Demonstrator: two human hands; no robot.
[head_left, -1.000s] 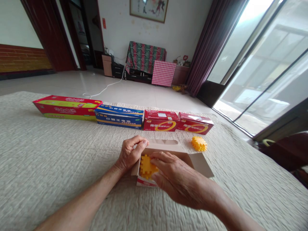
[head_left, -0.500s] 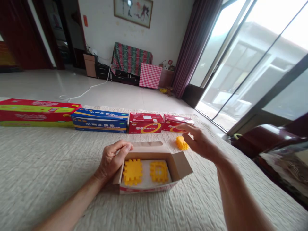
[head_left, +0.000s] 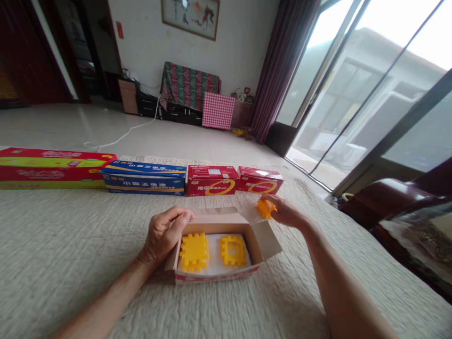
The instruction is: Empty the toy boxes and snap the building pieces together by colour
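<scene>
An open cardboard box (head_left: 263, 242) lies on the quilted cloth in front of me. Two yellow toothed plastic tiles lie flat inside it, one on the left (head_left: 194, 252) and one on the right (head_left: 233, 250). My left hand (head_left: 163, 235) grips the box's left flap, thumb and fingers pinched on the card. Beyond the box's right end, my right hand (head_left: 284, 213) is closed round a third yellow tile (head_left: 264, 207) resting at the cloth.
A row of boxes stands along the far edge of the cloth: a long red one (head_left: 49, 167), a blue one (head_left: 144, 177), and two red ones (head_left: 211, 180) (head_left: 260, 180). A dark wooden chair (head_left: 388, 202) is at the right. Sliding glass doors are beyond.
My right hand left the box, reached right and closed on the loose yellow tile. The left hand stayed on the flap. The view swung to the right.
</scene>
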